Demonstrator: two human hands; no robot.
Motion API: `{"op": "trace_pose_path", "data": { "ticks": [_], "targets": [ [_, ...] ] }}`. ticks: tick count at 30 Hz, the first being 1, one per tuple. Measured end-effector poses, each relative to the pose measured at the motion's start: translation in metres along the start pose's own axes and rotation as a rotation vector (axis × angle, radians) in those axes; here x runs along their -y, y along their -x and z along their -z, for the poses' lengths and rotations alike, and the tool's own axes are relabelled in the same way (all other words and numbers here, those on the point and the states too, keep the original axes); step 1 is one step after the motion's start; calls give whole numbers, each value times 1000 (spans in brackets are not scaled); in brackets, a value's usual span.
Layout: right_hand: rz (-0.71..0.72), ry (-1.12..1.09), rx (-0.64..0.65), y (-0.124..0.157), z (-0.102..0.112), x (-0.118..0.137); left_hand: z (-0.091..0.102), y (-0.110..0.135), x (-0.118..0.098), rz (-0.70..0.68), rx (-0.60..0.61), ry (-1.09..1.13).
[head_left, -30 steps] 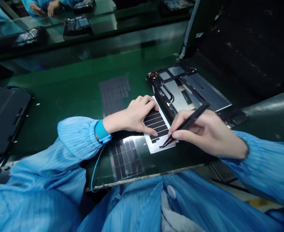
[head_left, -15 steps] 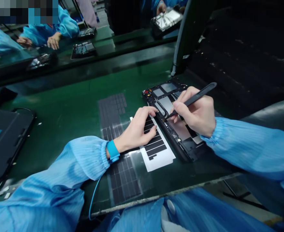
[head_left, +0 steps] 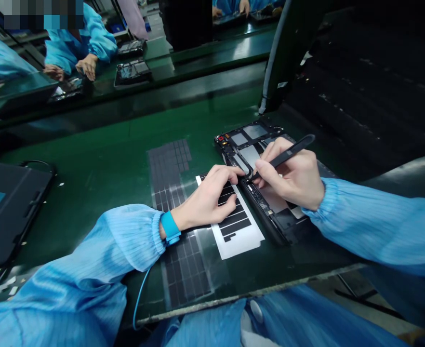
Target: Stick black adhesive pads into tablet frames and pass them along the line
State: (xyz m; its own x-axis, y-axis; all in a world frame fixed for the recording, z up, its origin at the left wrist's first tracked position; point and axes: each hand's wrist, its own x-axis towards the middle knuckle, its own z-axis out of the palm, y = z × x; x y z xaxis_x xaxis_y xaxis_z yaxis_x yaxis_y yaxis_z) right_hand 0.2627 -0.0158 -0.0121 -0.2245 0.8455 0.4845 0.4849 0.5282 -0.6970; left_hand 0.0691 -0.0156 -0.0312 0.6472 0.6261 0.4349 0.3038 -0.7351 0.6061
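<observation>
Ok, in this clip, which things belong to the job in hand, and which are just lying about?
In use: right hand, tweezers, open tablet, left hand, strip sheet.
Lying about: pad sheets, black case.

A glossy green workbench [head_left: 100,144] spans the view, co-workers [head_left: 78,48] in blue smocks sit at a bench beyond, and a black ribbed panel [head_left: 360,82] rises at right.

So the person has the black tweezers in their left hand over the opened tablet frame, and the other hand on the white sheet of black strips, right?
Not quite: the head view shows the black tweezers in the right hand, not the left. The rest holds: they are over the opened tablet frame, and the left hand rests on the white sheet of black strips.
</observation>
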Motion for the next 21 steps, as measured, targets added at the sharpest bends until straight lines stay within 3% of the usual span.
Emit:
{"op": "trace_pose_path", "data": {
  "ticks": [5, 8, 13, 15, 17, 19, 21],
  "targets": [
    [64, 55, 14, 2, -3, -2, 3, -2, 2, -19, 66, -18],
    [104, 23, 12, 5, -1, 0, 0, -3, -3, -45, 127, -175],
    [38, -231, -283, -31, 12, 14, -11, -9, -26, -213, 296, -586],
    [-26, -233, -176, -57, 5, 21, -7, -10, -29, -223, 315, -566],
    [-135, -224, 48, -79, -15, 24, 6, -5, -22, -144, 256, -438],
    [-295, -312, 236, -93, -45, 22, 25, 5, -6, -3, 78, -343],
    [-417, -403, 325, -100, -75, 15, 45, 19, 16, 154, -141, -351]
  ]
}}
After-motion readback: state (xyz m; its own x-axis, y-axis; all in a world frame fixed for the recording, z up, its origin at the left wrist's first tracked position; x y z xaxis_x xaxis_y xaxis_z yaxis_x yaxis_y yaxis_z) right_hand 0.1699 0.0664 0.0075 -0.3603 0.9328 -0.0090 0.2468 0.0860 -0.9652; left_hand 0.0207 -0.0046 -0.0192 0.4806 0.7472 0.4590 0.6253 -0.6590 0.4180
